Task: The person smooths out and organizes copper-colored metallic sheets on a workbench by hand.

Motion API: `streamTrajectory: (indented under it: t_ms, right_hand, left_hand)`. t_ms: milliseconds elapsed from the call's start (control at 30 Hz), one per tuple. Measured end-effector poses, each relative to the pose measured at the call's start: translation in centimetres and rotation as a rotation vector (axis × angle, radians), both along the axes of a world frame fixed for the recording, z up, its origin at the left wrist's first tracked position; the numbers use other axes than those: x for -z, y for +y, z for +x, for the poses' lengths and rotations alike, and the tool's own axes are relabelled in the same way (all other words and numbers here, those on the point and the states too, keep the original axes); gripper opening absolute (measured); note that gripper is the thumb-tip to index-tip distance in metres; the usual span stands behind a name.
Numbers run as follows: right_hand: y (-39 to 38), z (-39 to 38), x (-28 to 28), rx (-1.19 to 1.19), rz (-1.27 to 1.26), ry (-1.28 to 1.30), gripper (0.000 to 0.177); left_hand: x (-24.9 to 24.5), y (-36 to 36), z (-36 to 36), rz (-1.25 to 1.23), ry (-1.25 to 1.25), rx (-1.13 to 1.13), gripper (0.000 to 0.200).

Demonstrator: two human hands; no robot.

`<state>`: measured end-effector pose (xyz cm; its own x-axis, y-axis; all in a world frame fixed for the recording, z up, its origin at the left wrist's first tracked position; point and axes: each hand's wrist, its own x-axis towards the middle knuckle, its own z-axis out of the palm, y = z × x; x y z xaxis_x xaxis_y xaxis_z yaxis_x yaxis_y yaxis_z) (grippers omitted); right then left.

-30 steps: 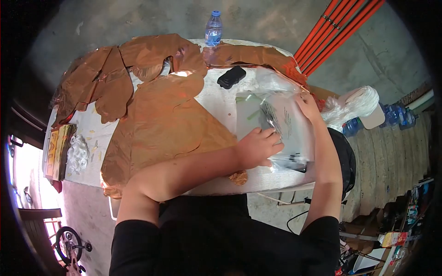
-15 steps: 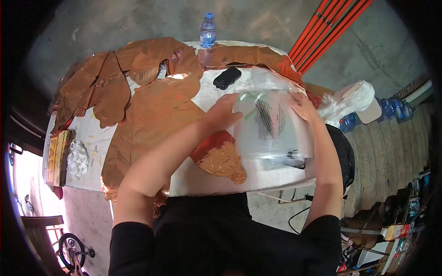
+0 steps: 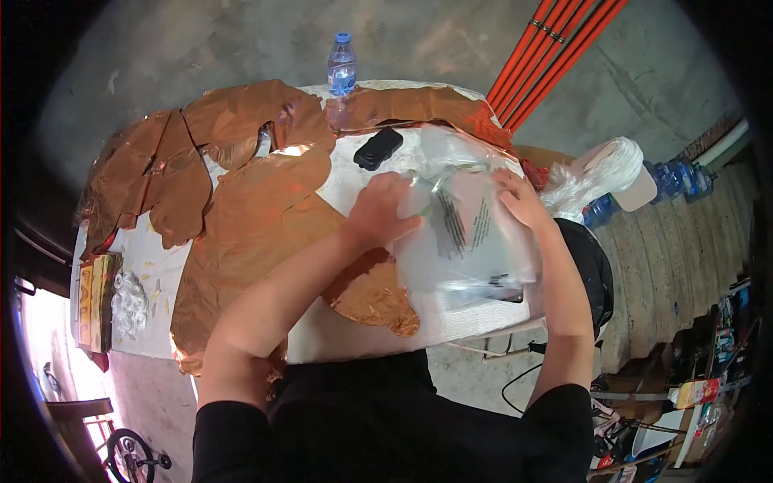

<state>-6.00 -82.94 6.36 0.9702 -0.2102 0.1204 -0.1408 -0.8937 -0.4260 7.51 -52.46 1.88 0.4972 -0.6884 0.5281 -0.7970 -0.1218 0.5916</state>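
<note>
A stack of clear plastic bags (image 3: 463,241) with printed dark text lies on the right part of the table. My left hand (image 3: 382,209) grips the upper left edge of the bags, thumb over the top. At the upper right corner, my right hand (image 3: 519,198) is closed on the plastic. Part of a dark flat object (image 3: 510,295) shows under the bags' lower edge. A deflated copper-coloured foil balloon (image 3: 250,241) spreads beside my left forearm, and a smaller foil end (image 3: 374,298) pokes out below it.
Beyond my hands lies a black case (image 3: 378,149), with a water bottle (image 3: 341,66) at the far edge. White rings (image 3: 129,306) and a box (image 3: 97,302) sit at the left. Orange poles (image 3: 555,64) and a white plastic bundle (image 3: 596,177) are at the right.
My view has shifted, so the table and its things appear slightly lower and further left. Both hands stay on the plastic bags, whose upper edge looks more crumpled.
</note>
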Motion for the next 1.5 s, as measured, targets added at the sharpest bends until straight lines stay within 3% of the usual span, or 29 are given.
streamTrajectory:
  t_ms: [67, 133, 267, 333, 367, 400, 467, 600, 800, 867, 900, 967, 1067, 1133, 1167, 1200, 1267, 1367, 1500]
  right_hand:
    - [-0.4, 0.3, 0.1, 0.023, -0.079, -0.021, 0.041]
    - [-1.1, 1.0, 0.3, 0.123, 0.164, -0.049, 0.035]
    - [-0.7, 0.7, -0.5, 0.306, 0.391, -0.180, 0.033]
    - [0.2, 0.0, -2.2, 0.571, 0.549, -0.135, 0.034]
    - [-0.4, -0.4, -1.5, 0.539, 0.615, -0.258, 0.034]
    - [-0.5, -0.7, -1.6, 0.544, 0.614, -0.254, 0.034]
    - [-0.3, -1.1, -1.4, 0.639, 0.886, -0.196, 0.033]
    - [-1.1, -1.1, 0.5, 0.556, 0.855, -0.150, 0.032]
    - [0.6, -0.8, -0.5, 0.543, 0.842, -0.158, 0.038]
    - [2.5, -0.8, -1.1, 0.562, 0.514, -0.150, 0.051]
    - [1.6, -0.7, 0.2, 0.562, 0.519, -0.148, 0.051]
    - [-1.0, -0.4, 3.6, 0.435, 0.235, -0.185, 0.061]
    - [-0.8, -0.2, 3.5, 0.433, 0.168, -0.123, 0.061]
    - [-1.2, 0.0, 3.9, 0.423, 0.191, -0.143, 0.060]
    - [-1.3, 0.0, 4.0, 0.416, 0.206, -0.164, 0.059]
    - [-1.3, 0.0, 3.9, 0.411, 0.205, -0.162, 0.059]
    - [-1.3, 0.4, 3.4, 0.439, 0.257, -0.144, 0.057]
    - [-2.3, 0.8, 3.9, 0.414, 0.354, -0.202, 0.055]
    - [0.2, 0.5, 0.9, 0.397, 0.409, -0.209, 0.051]
  left_hand:
    - [0.1, -0.7, 0.6, 0.018, 0.070, -0.023, 0.059]
    - [0.9, -1.6, 0.7, 0.036, 0.150, -0.047, 0.060]
    - [1.6, -3.6, -0.4, -0.099, 0.388, -0.093, 0.056]
    - [1.7, -4.2, -1.1, -0.160, 0.488, -0.098, 0.054]
    - [1.8, -4.3, -1.4, -0.199, 0.493, -0.104, 0.053]
    - [1.6, -4.2, -1.7, -0.238, 0.498, -0.116, 0.052]
    - [1.3, -4.3, -2.3, -0.241, 0.582, -0.107, 0.052]
    - [0.5, -5.6, -3.7, -0.311, 0.722, -0.091, 0.049]
    - [-0.9, -7.4, -5.0, -0.321, 0.730, -0.108, 0.048]
    - [1.1, -7.7, -2.6, -0.376, 0.723, -0.076, 0.047]
    - [2.1, -7.3, -1.6, -0.431, 0.717, -0.040, 0.046]
    - [2.2, -5.4, -0.7, -0.399, 0.698, -0.089, 0.046]
    - [1.9, -2.9, -1.5, -0.310, 0.671, -0.131, 0.052]
    - [1.6, -2.2, -3.8, -0.278, 1.148, 0.051, 0.059]
    - [-3.0, -1.0, -5.5, -0.143, 1.272, 0.070, 0.066]
    - [-1.7, -2.0, -6.3, -0.147, 1.273, 0.066, 0.066]
    - [1.8, -4.3, -7.1, -0.320, 0.876, 0.020, 0.072]
    - [-0.7, -4.5, -8.1, -0.345, 0.988, 0.053, 0.075]
    - [-0.1, -5.0, -7.7, -0.350, 0.964, 0.053, 0.071]
